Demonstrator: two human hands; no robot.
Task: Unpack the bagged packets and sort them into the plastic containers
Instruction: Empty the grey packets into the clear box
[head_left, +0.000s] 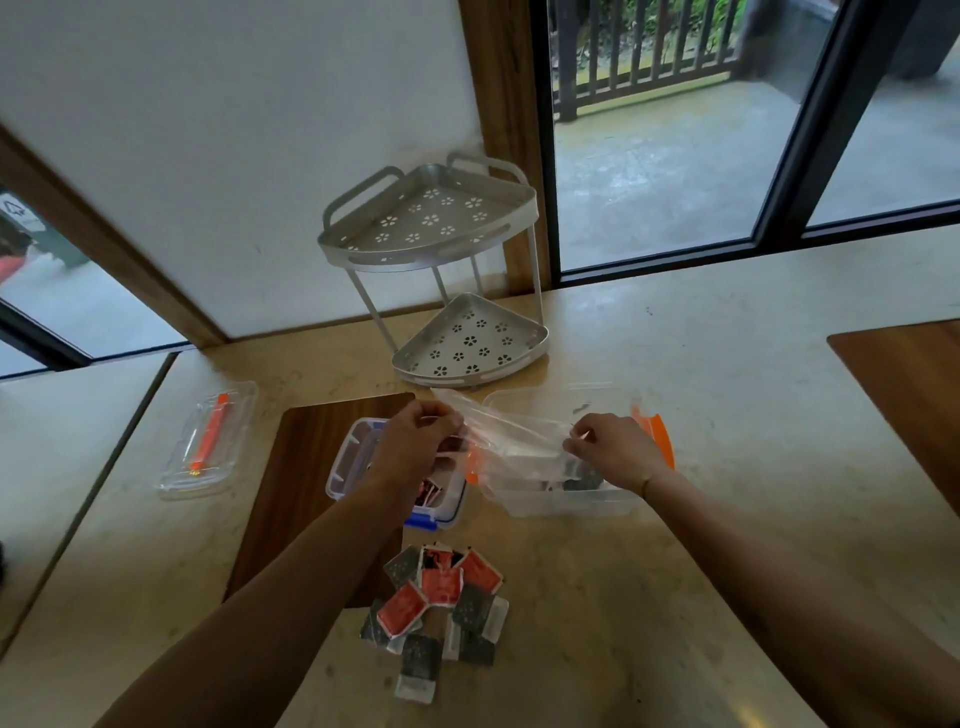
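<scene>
My left hand (415, 441) and my right hand (613, 451) each pinch an end of a clear plastic bag (511, 434), stretched between them above the two containers. Below my left hand stands a clear container with blue clips (350, 470); red packets show inside it. Under the bag and my right hand stands a clear container with orange clips (571, 501), with dark packets inside. A loose pile of red and dark grey packets (441, 603) lies on the counter nearer to me.
A clear lid with an orange clip (208, 441) lies at the left. A two-tier metal corner rack (447, 280) stands behind the containers against the wall. A wooden board (306, 467) lies under the blue-clipped container; another board (904, 395) is at the right edge.
</scene>
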